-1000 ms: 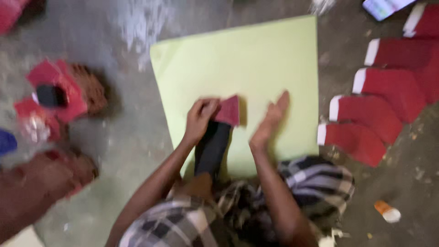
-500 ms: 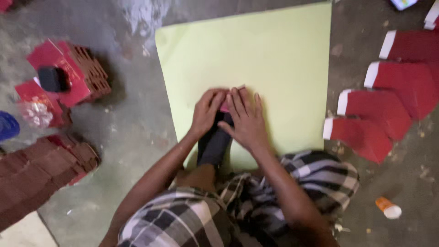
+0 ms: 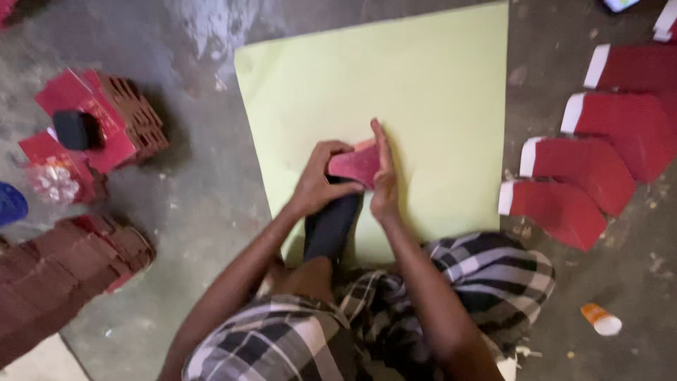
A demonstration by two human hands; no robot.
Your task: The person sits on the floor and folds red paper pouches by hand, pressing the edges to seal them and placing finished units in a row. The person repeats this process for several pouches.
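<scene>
1. Two hands meet on one small red paper piece (image 3: 355,164). The left hand (image 3: 317,185) has its fingers curled shut on the piece's near left edge, and the right hand (image 3: 384,176) stands on edge, fingers flat and together, pressed against its right side.
2. The piece is partly folded and raised off the sheet between the two hands, so the folding looks to be mid-way and not yet pressed flat.
3. Just below the fingers lies a dark flat thing (image 3: 331,226); what it is cannot be told.
4. Under and beyond the fingers spreads a big pale green paper sheet (image 3: 423,85), smooth and matte, lying on the rough grey concrete floor (image 3: 197,190).
5. Well right of the fingers, finished red paper shapes (image 3: 564,208) with white ends lie in an overlapping row, which suggests several are done.
6. Well left of the fingers sit stacks of red paper (image 3: 99,127), one carrying a small black thing (image 3: 74,130).
7. Near right, a small orange and white tube (image 3: 601,319) lies on the floor.
</scene>
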